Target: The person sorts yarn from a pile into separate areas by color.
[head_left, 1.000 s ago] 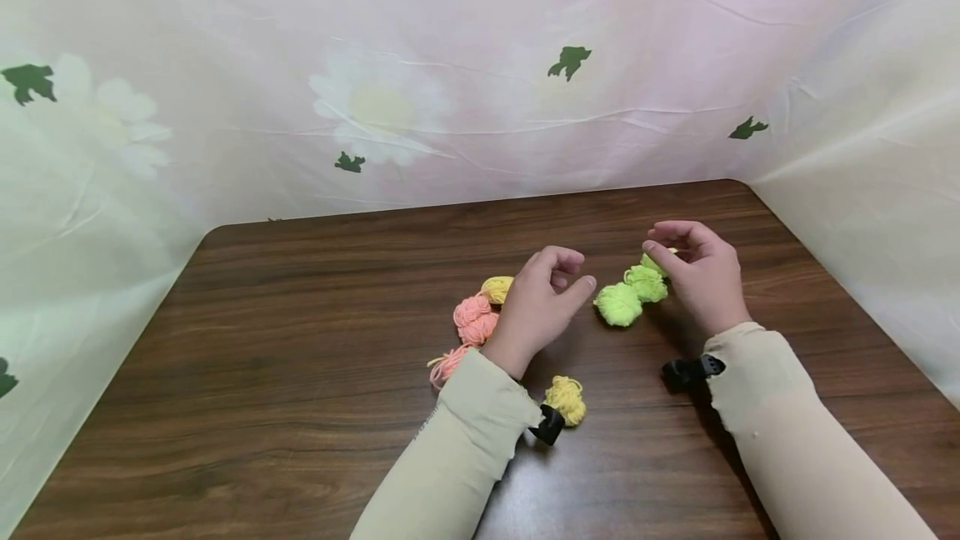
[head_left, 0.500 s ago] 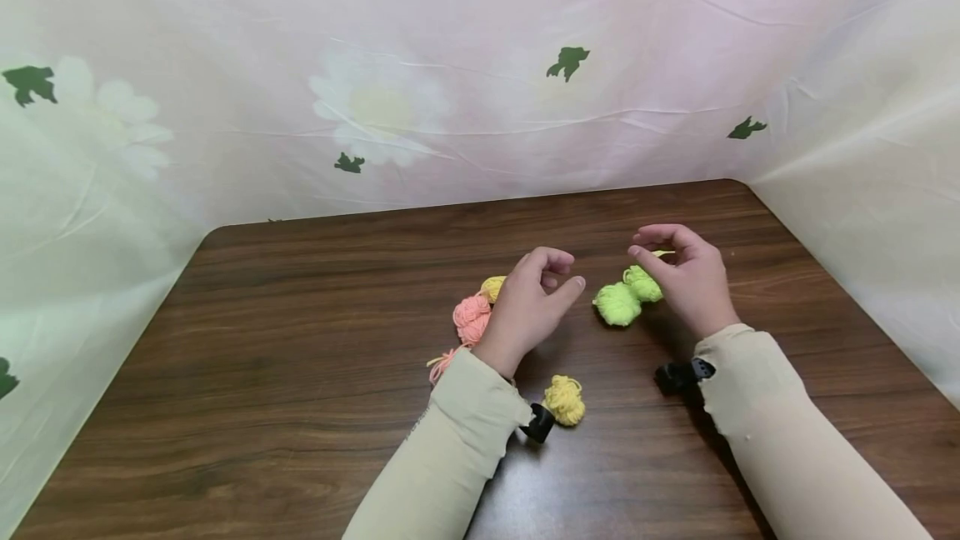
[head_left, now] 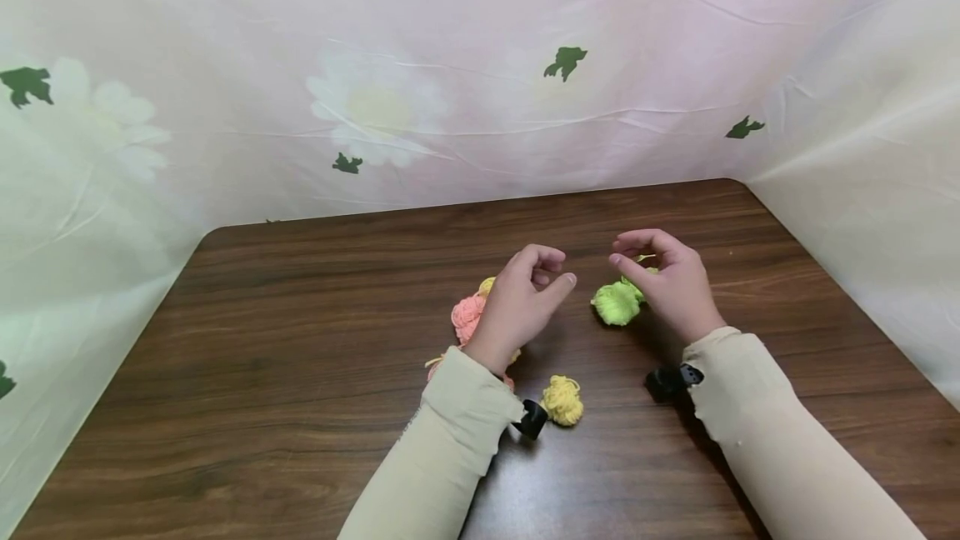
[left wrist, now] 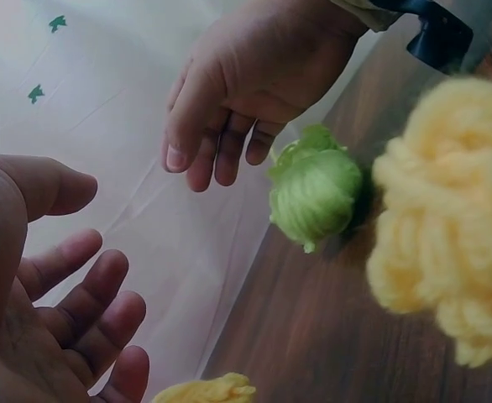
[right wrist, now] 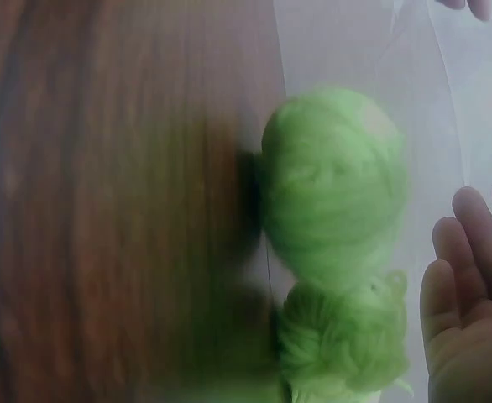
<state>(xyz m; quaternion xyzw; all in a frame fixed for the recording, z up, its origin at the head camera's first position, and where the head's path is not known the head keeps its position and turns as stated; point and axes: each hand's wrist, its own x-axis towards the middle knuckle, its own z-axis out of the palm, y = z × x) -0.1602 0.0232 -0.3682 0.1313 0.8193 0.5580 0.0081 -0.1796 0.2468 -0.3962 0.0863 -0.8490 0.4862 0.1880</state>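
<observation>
My left hand (head_left: pixel 525 302) hovers with loosely bent fingers over pink yarn balls (head_left: pixel 467 317), partly hiding them. Nothing is in its grasp. My right hand (head_left: pixel 670 283), fingers also relaxed and holding nothing, hangs above a row of light green yarn balls. The front green ball (head_left: pixel 617 303) shows best; the hand covers most of those behind it. In the right wrist view, a large green ball (right wrist: pixel 334 185) sits against a smaller green ball (right wrist: pixel 344 340). A yellow yarn ball (head_left: pixel 562 401) lies beside the left wrist and looms large in the left wrist view.
Another yellow yarn ball (head_left: pixel 486 285) peeks out behind the left hand. All the yarn rests on a dark wood table (head_left: pixel 262 373). Pale floral cloth (head_left: pixel 465 48) hangs along the back and both sides. Each wrist carries a small black camera mount (head_left: pixel 531 420).
Both hands have drifted left, the right one farther and slightly toward me. It now covers more of the green yarn. The left hand hides more of the pink. The yarn balls stay put.
</observation>
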